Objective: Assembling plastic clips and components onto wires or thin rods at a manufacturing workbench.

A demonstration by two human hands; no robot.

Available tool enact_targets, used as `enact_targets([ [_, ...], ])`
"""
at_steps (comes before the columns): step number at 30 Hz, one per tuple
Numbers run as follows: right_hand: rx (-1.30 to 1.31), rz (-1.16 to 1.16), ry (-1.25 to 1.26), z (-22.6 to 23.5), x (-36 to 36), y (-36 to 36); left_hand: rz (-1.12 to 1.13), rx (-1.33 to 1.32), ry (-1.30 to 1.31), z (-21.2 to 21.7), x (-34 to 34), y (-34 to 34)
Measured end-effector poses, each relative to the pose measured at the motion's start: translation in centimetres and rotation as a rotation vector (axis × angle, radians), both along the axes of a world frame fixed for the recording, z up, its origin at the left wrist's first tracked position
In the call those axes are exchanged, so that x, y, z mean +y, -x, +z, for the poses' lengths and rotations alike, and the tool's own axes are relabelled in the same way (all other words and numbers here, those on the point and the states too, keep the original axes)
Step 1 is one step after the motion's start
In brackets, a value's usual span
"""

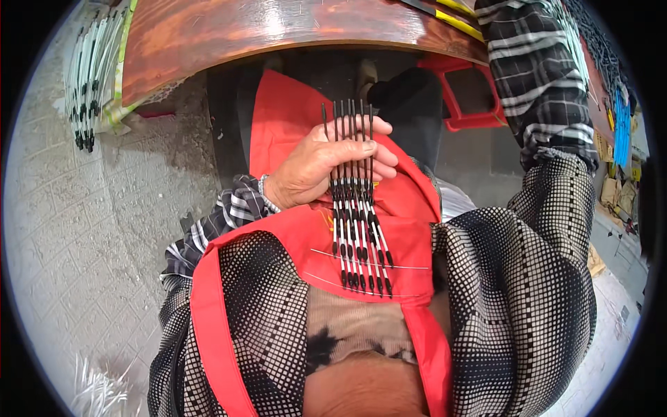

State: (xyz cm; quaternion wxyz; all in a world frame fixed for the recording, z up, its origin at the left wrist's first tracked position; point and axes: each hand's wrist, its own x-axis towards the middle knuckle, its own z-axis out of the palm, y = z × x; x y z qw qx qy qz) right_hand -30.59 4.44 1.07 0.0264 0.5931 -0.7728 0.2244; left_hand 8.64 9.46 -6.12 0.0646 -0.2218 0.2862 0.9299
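My left hand [306, 167] is closed over my lap, its thumb pressing a fanned row of thin black-and-white rods [359, 233] against the fingers. Their bare black ends stick up past the fingers. Below the hand, the rods show white stretches between black knots or beads, and dark tips hang over my red apron [278, 125]. Two fine wires or threads cross the lower part of the row. My right arm, in a plaid sleeve [538, 76], reaches up past the table's right side; its hand is outside the picture.
A glossy reddish-brown table [201, 35] curves across the top, with yellow-handled tools [458, 24] on it. Similar white-and-black rods [87, 83] hang at the left edge. Under the table stands a red stool [472, 121]. Blue strips [622, 128] and dark strands hang at the right.
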Motion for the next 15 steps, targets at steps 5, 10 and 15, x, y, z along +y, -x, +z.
enact_targets([
  [5, -0.471, 0.003, -0.167, 5.6, 5.3, -8.0, 0.009, 0.005, 0.021, 0.4, -0.3, 0.0],
  [10, -0.84, 0.281, -0.477, 1.3, 12.8, -14.7, 0.031, -0.002, 0.003, 0.0, -0.3, -0.3],
  [15, -0.706, 0.473, -0.243, -1.9, 16.3, -17.9, 0.007, 0.028, -0.045, 0.6, -0.3, 0.1],
])
